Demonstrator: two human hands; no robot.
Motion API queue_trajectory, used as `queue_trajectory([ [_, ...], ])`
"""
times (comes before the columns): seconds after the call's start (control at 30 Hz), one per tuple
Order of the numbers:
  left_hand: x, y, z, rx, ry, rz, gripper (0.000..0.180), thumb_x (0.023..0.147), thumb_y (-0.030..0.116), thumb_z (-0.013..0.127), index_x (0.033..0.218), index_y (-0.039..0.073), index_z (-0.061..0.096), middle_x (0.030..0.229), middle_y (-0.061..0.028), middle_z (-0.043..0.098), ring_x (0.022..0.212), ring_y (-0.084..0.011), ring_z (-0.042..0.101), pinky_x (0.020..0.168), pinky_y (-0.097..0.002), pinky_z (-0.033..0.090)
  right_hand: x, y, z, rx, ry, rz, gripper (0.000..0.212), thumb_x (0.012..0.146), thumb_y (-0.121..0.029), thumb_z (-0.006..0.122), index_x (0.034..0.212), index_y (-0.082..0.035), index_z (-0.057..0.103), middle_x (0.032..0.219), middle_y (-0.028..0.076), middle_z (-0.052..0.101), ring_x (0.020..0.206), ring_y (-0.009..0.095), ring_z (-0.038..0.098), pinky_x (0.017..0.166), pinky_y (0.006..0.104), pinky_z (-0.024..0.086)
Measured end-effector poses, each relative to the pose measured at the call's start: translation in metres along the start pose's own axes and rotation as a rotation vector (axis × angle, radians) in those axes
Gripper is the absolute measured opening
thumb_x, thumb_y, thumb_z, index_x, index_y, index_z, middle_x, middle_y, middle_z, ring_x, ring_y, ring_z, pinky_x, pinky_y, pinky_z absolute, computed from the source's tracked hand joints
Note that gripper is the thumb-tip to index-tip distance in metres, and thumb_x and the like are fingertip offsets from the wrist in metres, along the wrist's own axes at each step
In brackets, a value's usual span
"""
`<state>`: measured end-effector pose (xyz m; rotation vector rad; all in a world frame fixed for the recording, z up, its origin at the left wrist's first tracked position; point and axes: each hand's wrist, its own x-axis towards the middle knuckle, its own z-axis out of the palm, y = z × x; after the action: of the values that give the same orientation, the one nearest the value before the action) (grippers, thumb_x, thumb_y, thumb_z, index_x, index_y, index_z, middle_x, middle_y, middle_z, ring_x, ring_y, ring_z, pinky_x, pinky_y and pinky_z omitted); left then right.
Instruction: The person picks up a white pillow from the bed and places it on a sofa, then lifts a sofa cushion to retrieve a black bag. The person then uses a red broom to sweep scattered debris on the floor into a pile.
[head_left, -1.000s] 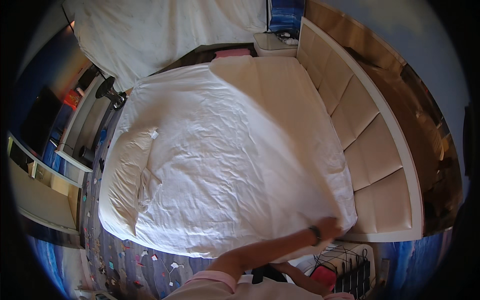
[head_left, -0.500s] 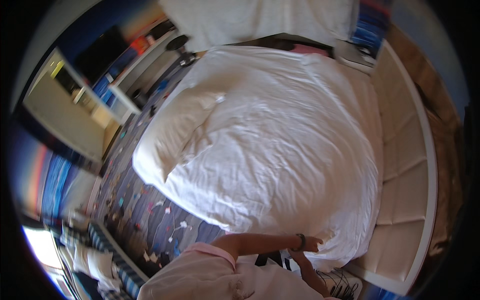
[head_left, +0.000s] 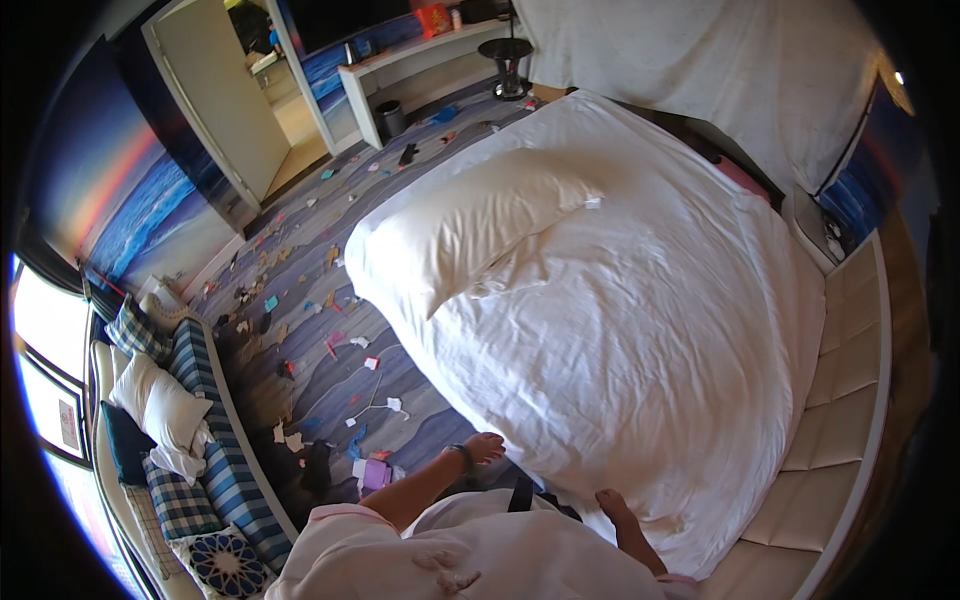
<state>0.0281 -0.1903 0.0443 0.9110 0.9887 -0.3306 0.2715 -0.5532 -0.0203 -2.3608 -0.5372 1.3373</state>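
A white sheet (head_left: 640, 360) with many wrinkles covers the bed in front of me. My left hand (head_left: 485, 447), with a dark band on its wrist, hovers by the bed's near left edge, fingers loosely apart and holding nothing. Over the near side of the sheet is my right hand (head_left: 614, 505); its fingers are mostly hidden, and nothing shows in it. A white pillow (head_left: 485, 215) lies across the far left part of the bed, with a small tag at its end and a crumpled piece of cloth beside it.
Litter is scattered over the grey patterned floor (head_left: 330, 240) left of the bed, including a purple box (head_left: 375, 474). A striped sofa (head_left: 215, 410) with cushions runs along the left. The padded headboard (head_left: 840, 370) borders the right. A black round stool (head_left: 508, 65) stands beyond the bed.
My view has swung left. Both hands were close together at the sheet's near right corner; now they are apart, and my left hand has come back to the left, away from that corner.
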Motion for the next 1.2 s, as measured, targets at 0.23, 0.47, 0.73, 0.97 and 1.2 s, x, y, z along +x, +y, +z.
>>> queue_trajectory([
  [0.23, -0.075, -0.022, -0.155, -0.283, 0.229, 0.024, 0.039, 0.094, 0.037, 0.054, 0.125, 0.013, 0.050, 0.112, -0.0073, 0.065, 0.098, -0.0202, 0.063, 0.078, -0.0356, 0.048, 0.053, -0.183, 0.087, -0.089, -0.035, -0.254, 0.038, 0.084, -0.036, 0.052, 0.091, -0.001, 0.066, 0.091, 0.023, 0.065, 0.090, 0.036, 0.064, 0.081, 0.0404, 0.049],
  [0.47, -0.118, -0.007, -0.239, -0.431, 0.339, 0.079, 0.040, 0.095, 0.035, 0.052, 0.127, 0.012, 0.047, 0.113, -0.0077, 0.064, 0.101, -0.0211, 0.062, 0.082, -0.0369, 0.046, 0.087, -0.337, 0.141, -0.100, -0.190, -0.357, 0.038, 0.084, -0.037, 0.059, 0.102, -0.004, 0.064, 0.095, 0.013, 0.067, 0.091, 0.023, 0.062, 0.082, 0.0334, 0.048],
  [0.73, -0.095, 0.007, -0.247, -0.629, 0.282, 0.101, 0.041, 0.094, 0.034, 0.053, 0.126, 0.010, 0.046, 0.115, -0.0097, 0.063, 0.103, -0.0239, 0.061, 0.083, -0.0392, 0.046, 0.174, -0.402, 0.119, 0.292, -0.426, -0.099, 0.037, 0.090, -0.040, 0.059, 0.118, -0.017, 0.054, 0.092, -0.003, 0.055, 0.082, 0.011, 0.053, 0.066, 0.0274, 0.045],
  [0.97, -0.075, 0.066, -0.262, -0.624, 0.325, 0.052, 0.039, 0.093, 0.033, 0.056, 0.124, 0.011, 0.048, 0.115, -0.0093, 0.063, 0.105, -0.0239, 0.060, 0.082, -0.0388, 0.047, 0.286, -0.493, 0.059, 0.683, -0.228, 0.000, 0.061, 0.087, -0.056, 0.055, 0.132, -0.018, 0.040, 0.125, 0.009, 0.051, 0.110, 0.026, 0.054, 0.086, 0.0448, 0.045],
  [1.2, -0.006, 0.179, -0.291, -0.439, 0.400, 0.054, 0.041, 0.091, 0.035, 0.058, 0.124, 0.013, 0.049, 0.115, -0.0065, 0.060, 0.104, -0.0205, 0.060, 0.084, -0.0383, 0.046, 0.379, -0.558, 0.020, 0.920, -0.123, 0.061, 0.093, 0.077, -0.076, 0.050, 0.147, -0.023, 0.019, 0.149, 0.015, 0.028, 0.135, 0.035, 0.030, 0.103, 0.0548, 0.029],
])
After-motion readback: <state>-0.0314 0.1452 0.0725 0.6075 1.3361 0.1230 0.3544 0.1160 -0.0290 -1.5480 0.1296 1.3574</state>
